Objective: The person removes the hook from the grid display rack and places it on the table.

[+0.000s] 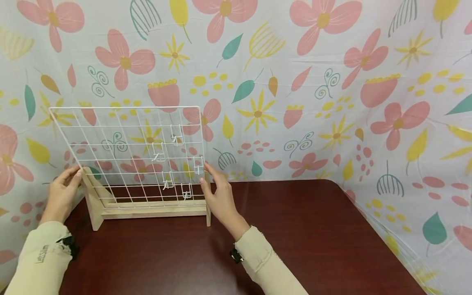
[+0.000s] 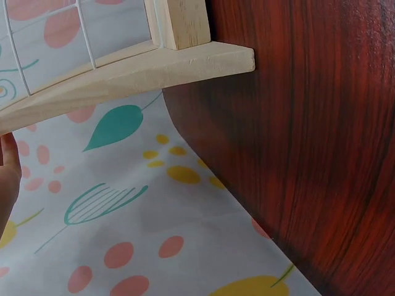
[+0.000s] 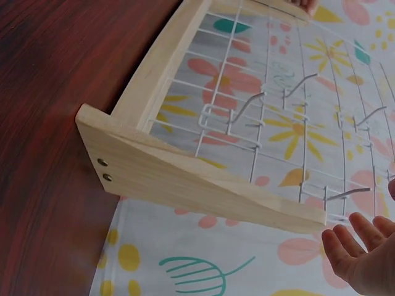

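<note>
A white wire grid panel (image 1: 129, 135) leans back in a pale wooden stand (image 1: 155, 212). Several small white wire hooks (image 1: 167, 180) hang on the grid's right half. At the stand's left upright, my left hand (image 1: 62, 194) touches the upper tip with bent fingertips; only a sliver of that hand (image 2: 7, 176) enters the left wrist view. My right hand (image 1: 221, 200) is beside the right edge, thumb and fingers spread apart near the upright's tip. In the right wrist view its loosely bent fingers (image 3: 352, 243) are close to the wooden end piece (image 3: 203, 185).
A dark red-brown wooden table (image 1: 295, 229) carries the stand near its back left. Behind and beside it hangs a floral-patterned cloth (image 1: 273, 82). Two screw heads (image 3: 105, 169) show on the stand's right end piece.
</note>
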`<state>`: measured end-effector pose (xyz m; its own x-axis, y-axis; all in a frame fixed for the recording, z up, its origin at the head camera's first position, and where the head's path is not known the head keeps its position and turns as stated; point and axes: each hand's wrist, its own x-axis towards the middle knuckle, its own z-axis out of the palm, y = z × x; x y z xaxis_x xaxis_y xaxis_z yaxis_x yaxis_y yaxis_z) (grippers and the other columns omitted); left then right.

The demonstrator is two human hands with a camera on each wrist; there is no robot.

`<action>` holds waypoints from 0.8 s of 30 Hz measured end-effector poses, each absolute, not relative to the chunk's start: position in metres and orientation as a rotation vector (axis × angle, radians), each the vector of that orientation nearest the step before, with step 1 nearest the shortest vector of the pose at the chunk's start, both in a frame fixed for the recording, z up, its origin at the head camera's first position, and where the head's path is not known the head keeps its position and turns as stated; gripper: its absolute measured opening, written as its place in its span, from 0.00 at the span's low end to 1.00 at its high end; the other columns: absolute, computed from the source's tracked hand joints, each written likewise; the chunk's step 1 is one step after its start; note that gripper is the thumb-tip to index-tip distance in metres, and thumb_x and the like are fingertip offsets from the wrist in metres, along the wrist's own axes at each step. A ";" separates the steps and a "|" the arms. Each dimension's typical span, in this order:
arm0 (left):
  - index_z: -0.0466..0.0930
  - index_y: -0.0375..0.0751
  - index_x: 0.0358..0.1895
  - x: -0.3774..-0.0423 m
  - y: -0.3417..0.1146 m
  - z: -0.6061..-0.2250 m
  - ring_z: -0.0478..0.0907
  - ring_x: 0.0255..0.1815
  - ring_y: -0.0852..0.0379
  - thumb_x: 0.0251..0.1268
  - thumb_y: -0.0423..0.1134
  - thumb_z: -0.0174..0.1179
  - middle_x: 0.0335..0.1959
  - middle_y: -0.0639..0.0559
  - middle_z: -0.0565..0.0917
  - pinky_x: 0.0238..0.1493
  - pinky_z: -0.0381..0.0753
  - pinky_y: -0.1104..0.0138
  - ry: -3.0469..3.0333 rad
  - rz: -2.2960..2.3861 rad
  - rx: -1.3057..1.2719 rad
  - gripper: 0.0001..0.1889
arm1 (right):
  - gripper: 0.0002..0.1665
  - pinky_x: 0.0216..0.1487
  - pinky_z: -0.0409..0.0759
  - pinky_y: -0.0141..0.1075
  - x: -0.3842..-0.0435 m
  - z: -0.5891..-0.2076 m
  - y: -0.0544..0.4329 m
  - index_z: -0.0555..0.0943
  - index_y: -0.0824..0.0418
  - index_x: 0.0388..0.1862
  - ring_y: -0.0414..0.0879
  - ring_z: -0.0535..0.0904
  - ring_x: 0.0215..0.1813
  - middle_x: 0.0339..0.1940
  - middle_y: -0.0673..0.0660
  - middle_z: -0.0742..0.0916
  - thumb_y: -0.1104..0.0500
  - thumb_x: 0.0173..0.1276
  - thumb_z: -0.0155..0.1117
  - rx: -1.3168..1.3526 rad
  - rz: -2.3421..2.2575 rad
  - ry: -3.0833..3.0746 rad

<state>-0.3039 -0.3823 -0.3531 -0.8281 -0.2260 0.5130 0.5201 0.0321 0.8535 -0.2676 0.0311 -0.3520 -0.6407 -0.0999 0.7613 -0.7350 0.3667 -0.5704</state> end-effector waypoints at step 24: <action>0.65 0.39 0.70 -0.303 -0.386 -0.359 0.73 0.42 0.80 0.74 0.40 0.50 0.43 0.75 0.77 0.42 0.69 0.88 -1.971 -1.739 -0.230 0.24 | 0.23 0.43 0.79 0.47 -0.278 -0.348 0.008 0.75 0.64 0.63 0.53 0.79 0.40 0.50 0.62 0.84 0.67 0.69 0.60 0.597 1.259 -2.004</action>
